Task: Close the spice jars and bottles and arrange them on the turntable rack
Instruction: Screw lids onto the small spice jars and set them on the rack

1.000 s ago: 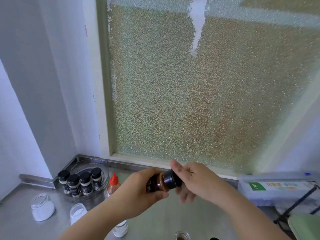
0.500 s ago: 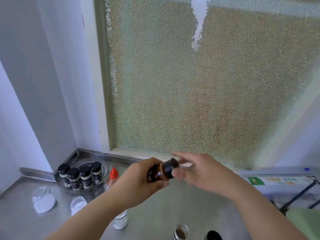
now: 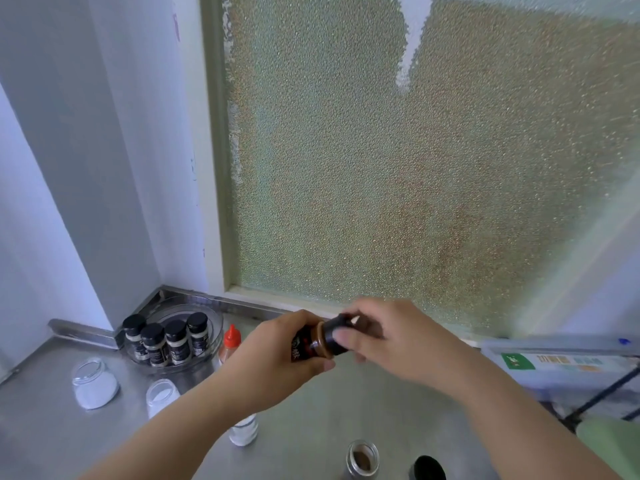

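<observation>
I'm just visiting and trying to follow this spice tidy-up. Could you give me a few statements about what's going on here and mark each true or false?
1. Four black-capped spice jars stand in the turntable rack. True.
2. The left hand holds a dark-labelled spice bottle. True.
3. The right hand rests flat on the counter. False: its fingers are on the bottle's black cap.
4. The red-capped bottle lies inside the rack. False: it stands beside it.
5. The jar of brown spice at the bottom has no lid. True.
</observation>
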`<act>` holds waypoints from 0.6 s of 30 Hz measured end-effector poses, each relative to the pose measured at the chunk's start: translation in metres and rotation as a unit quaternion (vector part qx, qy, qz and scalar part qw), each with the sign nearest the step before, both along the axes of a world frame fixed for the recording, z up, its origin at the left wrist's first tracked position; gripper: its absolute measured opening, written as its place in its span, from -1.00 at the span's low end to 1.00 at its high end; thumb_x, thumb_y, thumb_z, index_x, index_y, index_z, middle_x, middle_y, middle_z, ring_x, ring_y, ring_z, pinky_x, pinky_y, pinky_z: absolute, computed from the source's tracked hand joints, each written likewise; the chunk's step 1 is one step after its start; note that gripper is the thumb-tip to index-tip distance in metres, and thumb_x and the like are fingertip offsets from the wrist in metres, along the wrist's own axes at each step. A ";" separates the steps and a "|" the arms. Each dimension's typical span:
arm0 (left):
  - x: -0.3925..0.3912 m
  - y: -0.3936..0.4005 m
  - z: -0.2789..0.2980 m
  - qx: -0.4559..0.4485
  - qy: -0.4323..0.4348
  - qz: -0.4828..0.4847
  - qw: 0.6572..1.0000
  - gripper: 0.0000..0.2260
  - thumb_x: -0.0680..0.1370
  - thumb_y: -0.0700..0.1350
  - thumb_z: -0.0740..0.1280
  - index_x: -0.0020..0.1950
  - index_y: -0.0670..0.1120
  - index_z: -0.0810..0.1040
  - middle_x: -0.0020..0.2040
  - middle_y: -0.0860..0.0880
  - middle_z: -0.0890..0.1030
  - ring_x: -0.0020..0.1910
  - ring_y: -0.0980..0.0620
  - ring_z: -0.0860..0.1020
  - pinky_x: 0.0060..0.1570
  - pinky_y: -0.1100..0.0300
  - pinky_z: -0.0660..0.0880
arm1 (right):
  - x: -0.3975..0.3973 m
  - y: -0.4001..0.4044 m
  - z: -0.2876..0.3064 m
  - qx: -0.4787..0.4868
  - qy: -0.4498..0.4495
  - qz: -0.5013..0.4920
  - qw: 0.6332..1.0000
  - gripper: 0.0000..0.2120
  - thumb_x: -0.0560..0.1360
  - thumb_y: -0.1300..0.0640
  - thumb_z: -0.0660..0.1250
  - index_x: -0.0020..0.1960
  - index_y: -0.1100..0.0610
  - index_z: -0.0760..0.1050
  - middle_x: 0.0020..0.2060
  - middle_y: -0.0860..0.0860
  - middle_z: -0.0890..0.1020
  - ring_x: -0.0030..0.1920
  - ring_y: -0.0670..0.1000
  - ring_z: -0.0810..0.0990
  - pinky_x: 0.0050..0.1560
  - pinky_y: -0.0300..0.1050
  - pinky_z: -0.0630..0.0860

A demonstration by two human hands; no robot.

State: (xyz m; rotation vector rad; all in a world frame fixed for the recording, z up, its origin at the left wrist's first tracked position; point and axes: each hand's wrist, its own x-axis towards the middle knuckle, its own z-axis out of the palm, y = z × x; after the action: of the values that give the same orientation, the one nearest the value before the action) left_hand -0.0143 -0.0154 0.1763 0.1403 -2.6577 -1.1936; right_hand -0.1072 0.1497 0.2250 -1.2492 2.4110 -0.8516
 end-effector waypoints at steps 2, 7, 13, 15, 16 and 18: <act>0.002 0.002 -0.002 0.006 -0.003 -0.006 1.000 -0.70 0.36 0.02 0.45 0.06 0.13 0.48 -0.19 0.13 0.59 -0.25 0.19 0.52 -0.20 0.27 0.48 | 0.004 -0.004 -0.003 -0.016 -0.029 -0.030 0.999 -0.62 0.45 -0.28 0.17 -0.09 0.02 0.50 -0.36 0.02 0.66 -0.38 -0.07 0.66 -0.20 -0.02 0.61; 0.005 -0.005 -0.001 0.034 -0.012 -0.001 0.999 -0.70 0.37 0.02 0.45 0.05 0.14 0.49 -0.16 0.11 0.61 -0.20 0.19 0.54 -0.17 0.31 0.47 | -0.002 -0.002 -0.002 0.011 -0.022 0.026 0.999 -0.51 0.39 -0.13 0.39 0.28 -0.29 0.34 0.07 -0.27 0.57 -0.06 -0.32 0.57 0.09 -0.29 0.48; 0.010 -0.003 -0.002 0.054 0.024 0.023 0.998 -0.78 0.36 -0.03 0.47 -0.07 0.14 0.52 -0.29 0.22 0.60 -0.34 0.23 0.51 -0.33 0.42 0.40 | 0.005 -0.018 -0.007 -0.008 0.077 -0.007 0.997 -0.65 0.42 -0.25 0.24 -0.03 0.00 0.51 -0.35 0.02 0.62 -0.36 -0.03 0.58 -0.24 -0.02 0.52; 0.012 -0.003 -0.004 0.050 0.021 0.018 0.998 -0.79 0.37 -0.05 0.46 -0.12 0.18 0.48 -0.30 0.37 0.55 -0.36 0.29 0.50 -0.34 0.47 0.37 | 0.005 -0.021 -0.008 0.004 0.068 -0.009 0.998 -0.63 0.39 -0.27 0.25 -0.03 0.00 0.52 -0.32 0.03 0.64 -0.32 0.00 0.61 -0.21 0.01 0.55; 0.013 -0.005 -0.004 0.052 0.017 0.017 0.998 -0.78 0.38 -0.05 0.46 -0.13 0.20 0.46 -0.30 0.39 0.54 -0.35 0.30 0.49 -0.34 0.48 0.36 | 0.004 -0.022 -0.007 0.014 0.050 0.003 0.999 -0.62 0.38 -0.28 0.28 0.04 -0.05 0.52 -0.28 0.00 0.65 -0.30 -0.05 0.61 -0.19 -0.04 0.55; 0.013 -0.013 -0.004 0.056 0.004 0.018 0.998 -0.75 0.37 -0.03 0.46 -0.11 0.23 0.45 -0.31 0.29 0.57 -0.31 0.29 0.50 -0.30 0.48 0.37 | 0.000 -0.023 -0.004 0.026 0.005 0.041 0.999 -0.49 0.36 -0.28 0.30 0.27 -0.19 0.40 -0.09 -0.13 0.64 -0.19 -0.24 0.59 -0.09 -0.25 0.51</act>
State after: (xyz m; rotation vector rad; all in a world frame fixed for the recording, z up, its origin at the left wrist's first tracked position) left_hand -0.0009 -0.0280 0.1723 0.2000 -2.5691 -1.3299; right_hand -0.1067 0.1269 0.2207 -1.3264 2.3556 -0.7566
